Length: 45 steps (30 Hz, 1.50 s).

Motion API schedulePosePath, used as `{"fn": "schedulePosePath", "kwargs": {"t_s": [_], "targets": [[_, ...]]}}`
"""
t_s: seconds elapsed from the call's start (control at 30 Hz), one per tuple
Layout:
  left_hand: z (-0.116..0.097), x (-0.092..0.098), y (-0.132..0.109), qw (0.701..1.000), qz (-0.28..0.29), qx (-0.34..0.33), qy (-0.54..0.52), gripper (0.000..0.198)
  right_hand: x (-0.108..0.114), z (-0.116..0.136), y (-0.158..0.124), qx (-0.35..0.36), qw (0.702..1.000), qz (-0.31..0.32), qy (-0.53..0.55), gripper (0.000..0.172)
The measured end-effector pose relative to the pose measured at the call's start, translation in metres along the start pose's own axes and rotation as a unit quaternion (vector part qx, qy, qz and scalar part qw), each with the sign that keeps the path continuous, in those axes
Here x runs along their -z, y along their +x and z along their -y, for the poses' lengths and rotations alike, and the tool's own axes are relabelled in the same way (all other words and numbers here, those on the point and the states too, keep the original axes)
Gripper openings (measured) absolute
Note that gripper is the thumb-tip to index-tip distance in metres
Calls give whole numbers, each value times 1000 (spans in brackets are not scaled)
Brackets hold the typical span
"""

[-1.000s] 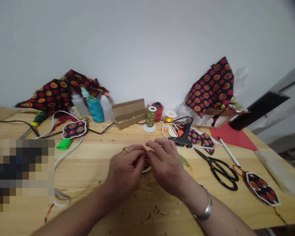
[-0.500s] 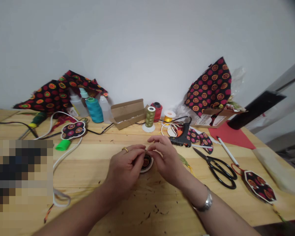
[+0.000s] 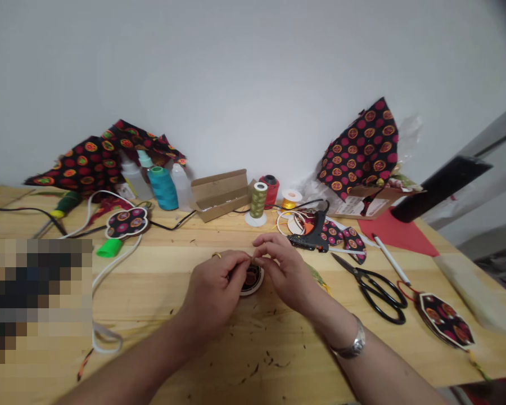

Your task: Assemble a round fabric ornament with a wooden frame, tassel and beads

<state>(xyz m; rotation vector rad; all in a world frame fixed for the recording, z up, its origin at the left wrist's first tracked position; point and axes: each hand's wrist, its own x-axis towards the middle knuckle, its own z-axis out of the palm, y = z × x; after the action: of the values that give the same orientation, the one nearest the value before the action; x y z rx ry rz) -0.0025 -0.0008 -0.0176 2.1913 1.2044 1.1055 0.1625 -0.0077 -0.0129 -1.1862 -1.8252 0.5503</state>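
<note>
Both my hands meet over a small round patterned fabric piece with a white rim (image 3: 253, 279), which lies on the wooden table. My left hand (image 3: 219, 281) pinches thumb and forefinger together at its upper edge. Close against those fingertips, my right hand (image 3: 280, 267) also pinches, with its other fingers loosely curled. What the fingertips hold is too small to make out. Part of the round piece is hidden behind my left hand. A glue gun (image 3: 314, 236) lies just beyond my right hand, and a green tassel (image 3: 316, 277) is partly covered by it.
Black scissors (image 3: 379, 289), a white pen (image 3: 391, 259) and an octagonal fabric piece (image 3: 447, 319) lie at the right. Thread spools (image 3: 258, 201), an open cardboard box (image 3: 219, 197) and bottles (image 3: 181, 188) stand along the back. A flower-shaped piece (image 3: 127, 223) sits left among cords.
My left fingers have drawn slightly closer together at the round piece's upper edge. Otherwise both hands stay nearly in place; the view has shifted very slightly.
</note>
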Motion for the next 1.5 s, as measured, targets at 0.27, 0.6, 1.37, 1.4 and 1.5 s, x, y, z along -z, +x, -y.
{"fn": "schedulePosePath", "kwargs": {"t_s": [0.27,0.6,1.37,1.4,1.5], "targets": [[4,-1,-2,996,19,-38,76,19,-2,2,-3,110,974,-24,-196,22],[5,-2,-3,991,30,-35,122,22,7,0,-2,143,966,31,-213,29],[-2,2,2,999,26,18,-18,19,5,0,2,100,993,-19,-62,19],[-2,3,1,999,27,17,-14,19,5,1,2,109,991,-22,-69,19],[-2,3,1,999,29,17,-12,20,5,1,2,120,989,-28,-82,19]]}}
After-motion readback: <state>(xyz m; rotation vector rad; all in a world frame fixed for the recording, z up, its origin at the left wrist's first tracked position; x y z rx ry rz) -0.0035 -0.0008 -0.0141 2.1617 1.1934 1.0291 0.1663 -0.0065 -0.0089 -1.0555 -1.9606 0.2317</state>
